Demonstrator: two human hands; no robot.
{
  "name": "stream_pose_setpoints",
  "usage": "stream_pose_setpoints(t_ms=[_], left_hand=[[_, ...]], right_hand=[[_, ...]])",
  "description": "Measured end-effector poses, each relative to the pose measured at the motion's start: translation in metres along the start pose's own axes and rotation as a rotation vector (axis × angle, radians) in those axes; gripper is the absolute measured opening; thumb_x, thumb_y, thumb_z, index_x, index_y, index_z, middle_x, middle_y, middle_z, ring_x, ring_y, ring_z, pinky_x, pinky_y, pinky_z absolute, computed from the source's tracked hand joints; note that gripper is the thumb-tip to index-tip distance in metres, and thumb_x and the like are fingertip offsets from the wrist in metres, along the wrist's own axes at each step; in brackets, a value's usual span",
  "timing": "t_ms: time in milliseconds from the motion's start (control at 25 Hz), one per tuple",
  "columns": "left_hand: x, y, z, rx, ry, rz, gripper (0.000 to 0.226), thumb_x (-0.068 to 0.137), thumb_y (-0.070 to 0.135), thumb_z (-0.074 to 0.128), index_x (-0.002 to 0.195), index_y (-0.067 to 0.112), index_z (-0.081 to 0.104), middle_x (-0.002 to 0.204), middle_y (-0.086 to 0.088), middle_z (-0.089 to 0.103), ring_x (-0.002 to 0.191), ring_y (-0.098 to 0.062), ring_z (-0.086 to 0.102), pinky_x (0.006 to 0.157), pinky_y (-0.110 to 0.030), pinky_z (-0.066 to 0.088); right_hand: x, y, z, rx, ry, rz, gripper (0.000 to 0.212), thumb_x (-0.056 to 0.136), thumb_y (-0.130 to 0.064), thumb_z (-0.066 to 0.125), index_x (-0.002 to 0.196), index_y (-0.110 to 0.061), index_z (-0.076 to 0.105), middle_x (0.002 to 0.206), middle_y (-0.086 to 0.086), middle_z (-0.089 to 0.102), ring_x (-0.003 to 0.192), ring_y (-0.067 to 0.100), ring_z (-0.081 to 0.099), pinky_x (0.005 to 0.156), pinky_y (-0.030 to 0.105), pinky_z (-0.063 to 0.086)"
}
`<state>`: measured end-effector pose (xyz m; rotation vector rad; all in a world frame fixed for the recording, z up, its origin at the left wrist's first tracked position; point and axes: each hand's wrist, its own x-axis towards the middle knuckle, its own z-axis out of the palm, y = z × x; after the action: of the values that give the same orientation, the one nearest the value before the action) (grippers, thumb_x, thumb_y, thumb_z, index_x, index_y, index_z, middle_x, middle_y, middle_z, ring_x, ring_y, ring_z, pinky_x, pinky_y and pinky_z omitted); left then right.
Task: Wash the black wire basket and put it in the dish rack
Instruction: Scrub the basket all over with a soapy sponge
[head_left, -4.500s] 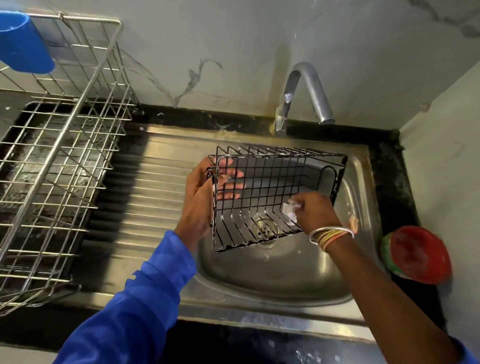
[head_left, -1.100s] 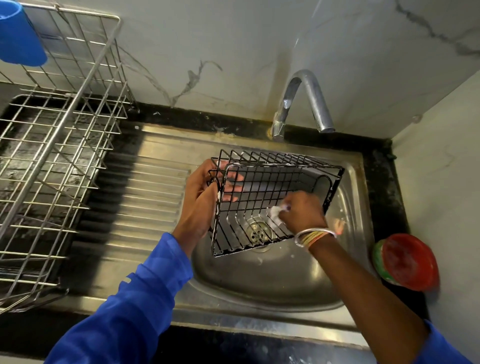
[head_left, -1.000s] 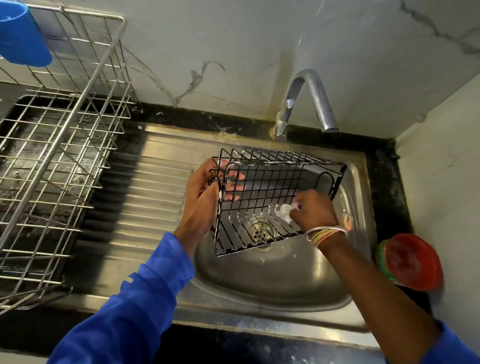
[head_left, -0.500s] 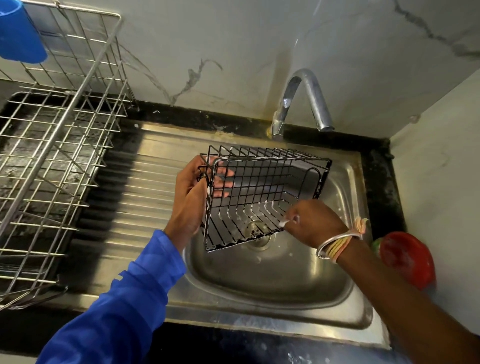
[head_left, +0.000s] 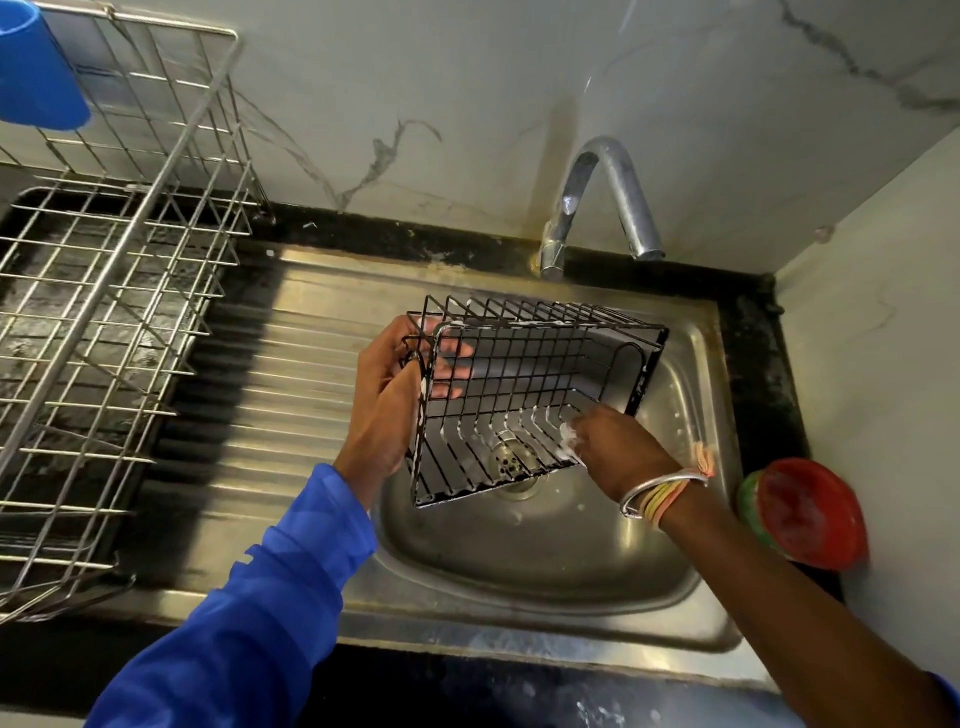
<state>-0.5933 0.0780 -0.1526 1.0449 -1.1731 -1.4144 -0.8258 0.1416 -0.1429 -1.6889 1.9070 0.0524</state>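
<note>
**While basket hangs over sink: scrub step, rinse not yet done**

While the left grip (head_left: 387, 400) holds the basket (head_left: 524, 395) by its left end wall, thumb outside and fingers showing through the wires, the right grip (head_left: 618, 449) works at the lower right corner. It is clenched round a small white sudsy pad (head_left: 569, 436), which presses on the bottom wires there.

Basket position: tipped on its side with the opening toward the camera, held above the sink (head_left: 545, 571) over the drain. Cannot tell if its low edge touches the steel. White suds show on the frame and on several wires.

Step, as a judgement: soaping and scrubbing, roughly mid-task. No water is seen coming from the tap (head_left: 608, 197), and the foam is not rinsed off.

Next move likely calls for:
- finishing the remaining wires, probably turning the basket in the left grip to reach them
- freeing the right grip of the pad and getting water running; the tap spout sits behind and above the basket's right end, so only a short lift is needed
- carrying the basket left across the ribbed drainboard to the rack (head_left: 104, 312), which is well apart from the sink.

A blue cup (head_left: 36, 73) hangs at the rack's far corner. A red bowl (head_left: 805, 512) sits on the surface right of the sink.
</note>
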Motion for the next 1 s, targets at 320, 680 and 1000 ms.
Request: stream_pose_setpoints(t_ms=[320,680,1000], left_hand=[[-0.006,0.001,-0.005,-0.039,0.002,-0.079,0.034,0.089,0.015,0.056,0.117,-0.003,0.061,0.109,-0.026,0.072,0.095,-0.043,0.073,0.078,-0.049,0.063],[0.003,0.003,-0.007,-0.067,0.051,-0.031,0.031,0.087,0.008,0.056,0.112,-0.010,0.058,0.110,-0.037,0.064,0.094,-0.048,0.068,0.078,-0.051,0.060],[0.003,0.002,-0.006,-0.014,0.013,0.009,0.025,0.097,-0.014,0.045,0.107,0.002,0.061,0.112,-0.026,0.069,0.099,-0.039,0.072,0.074,-0.039,0.061]], right_hand=[[-0.004,-0.002,-0.010,-0.095,-0.032,0.035,0.020,0.084,-0.016,0.056,0.067,-0.008,0.062,0.071,0.010,0.062,0.072,0.027,0.060,0.059,0.027,0.042],[-0.008,-0.002,-0.014,0.173,0.222,0.141,0.025,0.085,-0.009,0.062,0.108,-0.011,0.071,0.099,0.011,0.072,0.087,0.020,0.066,0.077,0.016,0.048],[-0.001,-0.012,0.003,0.094,0.140,0.258,0.016,0.090,-0.008,0.062,0.098,-0.012,0.075,0.099,0.008,0.072,0.081,0.017,0.064,0.078,0.023,0.049]])
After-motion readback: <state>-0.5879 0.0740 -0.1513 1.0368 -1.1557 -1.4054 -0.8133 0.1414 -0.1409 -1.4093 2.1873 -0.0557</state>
